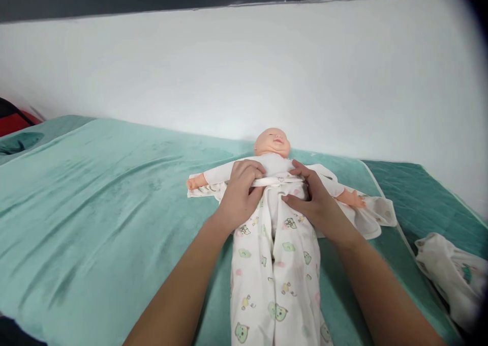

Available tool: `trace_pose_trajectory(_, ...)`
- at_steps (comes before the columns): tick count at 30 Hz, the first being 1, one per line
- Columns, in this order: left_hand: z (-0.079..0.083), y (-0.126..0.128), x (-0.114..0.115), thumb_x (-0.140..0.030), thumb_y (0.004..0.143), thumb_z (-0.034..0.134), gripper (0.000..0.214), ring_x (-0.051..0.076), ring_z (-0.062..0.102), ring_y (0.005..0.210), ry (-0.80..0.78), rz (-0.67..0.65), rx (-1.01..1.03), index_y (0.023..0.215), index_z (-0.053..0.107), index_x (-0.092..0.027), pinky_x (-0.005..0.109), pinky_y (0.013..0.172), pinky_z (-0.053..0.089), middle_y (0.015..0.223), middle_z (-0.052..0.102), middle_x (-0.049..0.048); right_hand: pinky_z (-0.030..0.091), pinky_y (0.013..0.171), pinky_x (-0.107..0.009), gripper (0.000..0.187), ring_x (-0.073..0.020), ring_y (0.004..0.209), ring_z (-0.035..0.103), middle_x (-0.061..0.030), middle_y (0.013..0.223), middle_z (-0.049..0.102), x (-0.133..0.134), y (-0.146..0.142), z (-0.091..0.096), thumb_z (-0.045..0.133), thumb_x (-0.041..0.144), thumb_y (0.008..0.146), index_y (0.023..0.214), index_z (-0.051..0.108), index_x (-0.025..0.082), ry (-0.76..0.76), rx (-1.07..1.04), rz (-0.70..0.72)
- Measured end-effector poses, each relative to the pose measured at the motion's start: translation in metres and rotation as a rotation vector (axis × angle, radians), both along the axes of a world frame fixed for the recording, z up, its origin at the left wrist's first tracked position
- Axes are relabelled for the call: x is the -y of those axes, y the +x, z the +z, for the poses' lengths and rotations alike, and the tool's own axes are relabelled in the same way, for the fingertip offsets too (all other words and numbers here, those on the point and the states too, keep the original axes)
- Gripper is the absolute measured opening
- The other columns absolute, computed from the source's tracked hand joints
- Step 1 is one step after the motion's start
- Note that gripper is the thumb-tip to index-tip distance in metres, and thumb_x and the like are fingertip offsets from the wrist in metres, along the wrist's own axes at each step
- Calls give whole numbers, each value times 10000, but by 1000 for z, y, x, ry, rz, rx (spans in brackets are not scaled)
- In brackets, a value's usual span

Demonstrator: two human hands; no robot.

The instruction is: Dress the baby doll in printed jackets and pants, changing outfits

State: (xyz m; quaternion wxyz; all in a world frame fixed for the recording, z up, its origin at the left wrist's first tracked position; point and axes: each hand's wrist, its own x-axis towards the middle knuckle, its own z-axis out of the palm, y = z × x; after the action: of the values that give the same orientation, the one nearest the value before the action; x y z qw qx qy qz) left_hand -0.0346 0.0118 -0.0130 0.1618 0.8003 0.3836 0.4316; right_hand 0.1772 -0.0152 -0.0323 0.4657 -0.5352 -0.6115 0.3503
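On the left we see the green cover (114,208). Our left hand (241,191) has curled fingers and seems to pinch the waistband (281,180) of the printed trousers (290,264), which lie in the middle, over the doll (272,142). Our right hand (314,199) rests there with thumb and forefinger apart; if its other fingers grip, we cannot tell. We judge the step is arranging the waistband; the next move calls for an even, gentle pull on both sides.

From close above, the head view looks forward and down at the doll (275,165), facing the white wall (244,76).
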Motion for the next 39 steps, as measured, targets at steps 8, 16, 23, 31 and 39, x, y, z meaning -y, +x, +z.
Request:
trace_pose_trajectory(8,-9,1,1,-119,860,493,145,198,508,858,47,82,5,832,426,-245,357,777,447,865,558,25,459,907,-390,275,-276,1227,510,-36,1526,423,3,-6,7,710,281,716,927,535,256,125,123,-52)
trace_pose_trajectory(16,-16,2,-1,-68,719,489,206,185,533,814,-41,191,36,822,440,-241,339,761,452,855,573,5,408,893,-451,256,-280,1070,517,-52,1145,614,17,-17,8,653,153,716,652,418,231,565,426,-211)
trace_pose_trajectory(23,-26,3,0,-66,683,498,219,175,524,775,-22,305,78,813,467,-239,314,731,437,812,574,-10,380,719,-353,274,-165,677,482,4,706,520,38,-18,-1,559,140,733,617,328,231,619,402,-205)
trace_pose_trajectory(31,-40,2,-3,-59,713,480,265,200,530,789,130,426,21,889,574,-233,326,783,435,781,555,10,316,616,-304,503,-169,587,410,30,500,370,64,0,-22,590,530,894,572,341,234,299,510,-261)
trace_pose_trajectory(39,-40,-7,24,-159,831,507,97,227,541,912,152,282,-19,846,583,-217,349,836,443,896,573,55,352,687,-303,297,-178,714,487,5,766,550,59,-11,-33,564,498,914,798,500,233,351,454,-377)
